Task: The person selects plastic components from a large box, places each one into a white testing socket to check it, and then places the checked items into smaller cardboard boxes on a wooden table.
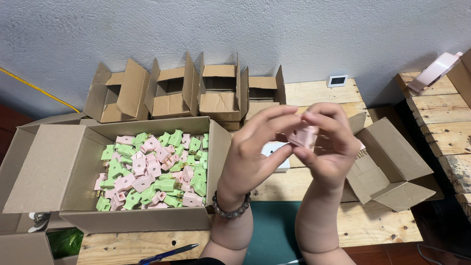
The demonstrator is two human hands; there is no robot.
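left hand (257,147) and right hand (329,147) pinch one pink plug (304,136), frame centre | box of plugs (73,167) lower left

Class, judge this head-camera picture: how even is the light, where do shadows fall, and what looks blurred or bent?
Head view: soft, even light, no glare; faint shadows inside the big box and dark at the right edge; the left hand, right hand and pink part are slightly blurred, while the plugs are sharper; the table edges bow a little, as through a wide lens.
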